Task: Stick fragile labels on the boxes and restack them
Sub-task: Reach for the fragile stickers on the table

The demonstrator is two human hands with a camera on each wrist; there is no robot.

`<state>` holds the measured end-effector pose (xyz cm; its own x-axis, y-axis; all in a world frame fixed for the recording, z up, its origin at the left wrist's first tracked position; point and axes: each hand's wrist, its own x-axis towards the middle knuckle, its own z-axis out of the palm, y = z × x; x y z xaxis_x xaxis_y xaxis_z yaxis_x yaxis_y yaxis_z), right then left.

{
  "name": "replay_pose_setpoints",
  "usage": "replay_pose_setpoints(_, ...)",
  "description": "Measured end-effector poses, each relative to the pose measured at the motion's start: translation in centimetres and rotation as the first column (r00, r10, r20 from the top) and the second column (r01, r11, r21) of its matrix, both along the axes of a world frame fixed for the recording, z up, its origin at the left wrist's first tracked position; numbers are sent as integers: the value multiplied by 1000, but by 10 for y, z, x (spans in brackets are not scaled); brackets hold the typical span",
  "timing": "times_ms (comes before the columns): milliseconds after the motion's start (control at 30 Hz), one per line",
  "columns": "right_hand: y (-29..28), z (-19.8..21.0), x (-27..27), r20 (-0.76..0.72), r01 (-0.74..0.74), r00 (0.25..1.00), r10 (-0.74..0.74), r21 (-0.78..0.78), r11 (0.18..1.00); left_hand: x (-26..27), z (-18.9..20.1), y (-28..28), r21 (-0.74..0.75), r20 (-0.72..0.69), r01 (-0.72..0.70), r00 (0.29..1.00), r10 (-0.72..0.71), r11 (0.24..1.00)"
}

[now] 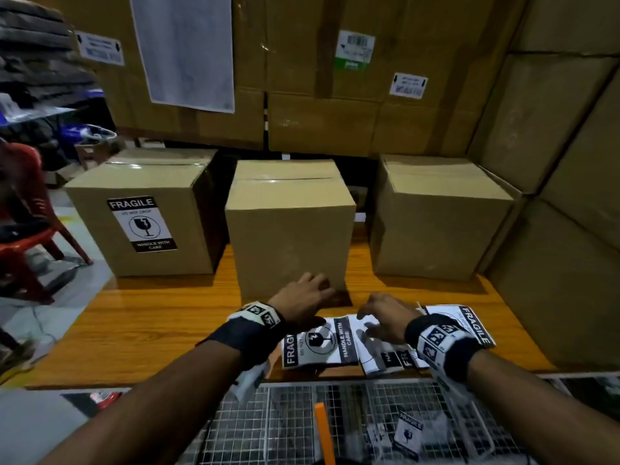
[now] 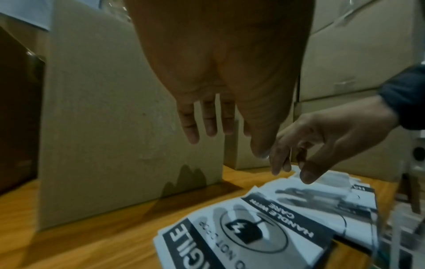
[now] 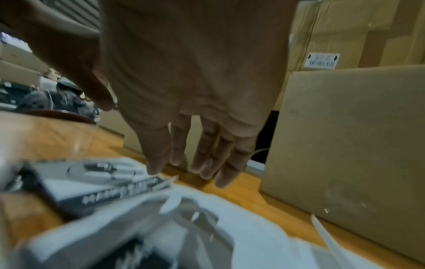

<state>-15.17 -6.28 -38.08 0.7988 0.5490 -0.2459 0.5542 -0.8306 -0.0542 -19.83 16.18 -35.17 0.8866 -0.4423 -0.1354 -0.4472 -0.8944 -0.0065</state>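
While both your hands hover over the fragile labels [image 1: 318,342] on the desk [image 1: 134,323], your left grip [image 1: 303,298] and right grip [image 1: 385,318] are spread, holding nothing, near the middle box [image 1: 288,226].

Three brown cardboard boxes stand upright in a row on the orange wooden table, apart from one another. Left taped cardboard box [image 1: 144,216] carries a black-and-white FRAGILE label [image 1: 142,224] on its front face. Middle plain cardboard box [image 1: 288,226] and right plain cardboard box [image 1: 436,219] show bare fronts. Loose black-and-white fragile labels [image 1: 318,342] lie overlapping, flat, near the table's front edge.
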Motion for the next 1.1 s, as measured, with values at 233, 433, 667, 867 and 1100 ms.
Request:
replay_pose_setpoints(233,-19,-19,-3,-87,31,996,-33,-29,999,24,-34,-44,40,-115,-18,993,23,999)
replay_pose_setpoints(433,-24,-42,2,-82,46,996,-47,-12,999,37,-52,-57,118,-182,-59,980,80,991)
replay_pose_setpoints(667,-29,-53,4,-68,25,997,-24,16,1000,43,-53,-57,168,-166,21,986,7,986)
replay_pose_setpoints(867,-29,-56,5,-65,37,997,-36,20,999,45,-48,-49,105,-77,111,992,-103,988)
replay_pose_setpoints(1100,-26,-52,4,-52,23,998,-22,19,1000,40,-32,-26,29,24,94,995,-94,995)
